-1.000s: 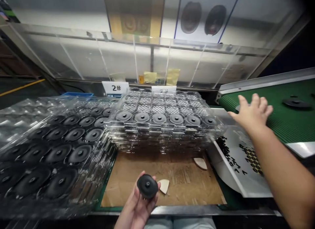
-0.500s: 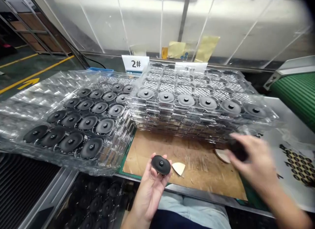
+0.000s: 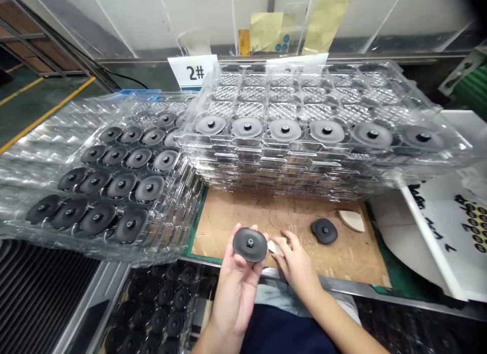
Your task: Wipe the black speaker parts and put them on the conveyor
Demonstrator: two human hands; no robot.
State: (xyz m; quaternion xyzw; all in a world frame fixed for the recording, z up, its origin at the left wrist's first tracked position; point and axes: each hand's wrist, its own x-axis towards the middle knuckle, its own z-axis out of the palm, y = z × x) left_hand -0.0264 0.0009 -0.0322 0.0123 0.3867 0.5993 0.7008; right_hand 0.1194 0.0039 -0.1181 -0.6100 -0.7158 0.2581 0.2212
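Observation:
Held up in my left hand (image 3: pixel 238 293) is a black oval disc (image 3: pixel 258 247) with a small raised stud at its middle; the fingers curl around its edge. My right hand (image 3: pixel 300 268) reaches down beside it, thumb and fingertips closed on a cream-coloured, rounded-triangular piece (image 3: pixel 273 247), partly hidden by the fingers. Both are over the brown work board (image 3: pixel 228 217). Farther right on the board lies a second black disc (image 3: pixel 329 236), stud upward. Just beyond that one is another cream-coloured piece (image 3: pixel 352 220).
A stack of clear plastic trays (image 3: pixel 274 158) stands behind the board, its front row holding several black discs. More discs fill a tray (image 3: pixel 152 237) at the left. A white bin (image 3: pixel 437 247) with small round parts is at the right. A "2#" sign (image 3: pixel 194 72) stands behind.
My right hand has put a black disc down on the board at the right and moved left to the cream-coloured piece. My left hand still holds its disc. The view has tilted down.

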